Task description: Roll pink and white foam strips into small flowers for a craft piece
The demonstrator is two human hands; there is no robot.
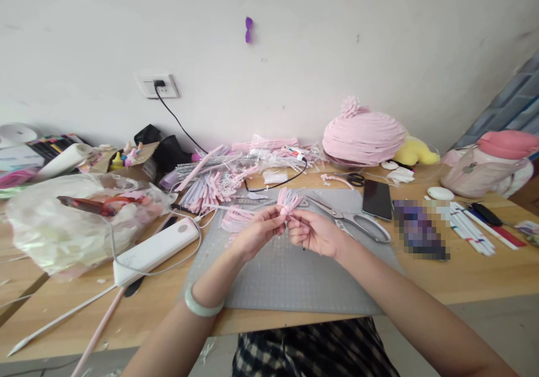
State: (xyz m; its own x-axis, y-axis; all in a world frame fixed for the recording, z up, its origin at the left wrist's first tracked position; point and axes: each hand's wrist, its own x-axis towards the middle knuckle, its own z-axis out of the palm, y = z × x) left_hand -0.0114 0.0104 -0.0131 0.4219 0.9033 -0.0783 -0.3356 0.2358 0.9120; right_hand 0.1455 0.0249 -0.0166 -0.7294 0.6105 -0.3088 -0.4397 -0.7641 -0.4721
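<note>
Over a grey cutting mat (295,287), both hands meet around a small bundle of pink and lilac pipe cleaners (288,198). Its looped tops fan upward above the fingers. My left hand (267,224) pinches the bundle from the left, its fingers closed. From the right, my right hand (311,232) grips the pink lower part between thumb and fingertips. The bundle's bottom end is hidden by the fingers. Just right of my right hand lies a pair of large silver scissors (351,218). Pink pipe cleaner pieces (236,219) rest on the mat beside my left hand.
Bunches of pipe cleaners (210,189) are heaped behind the mat. At left are a white power strip (158,251) with a cable and a plastic bag (37,219). A phone (377,199), a big pink fuzzy dome (364,138) and white sticks (471,228) lie to the right.
</note>
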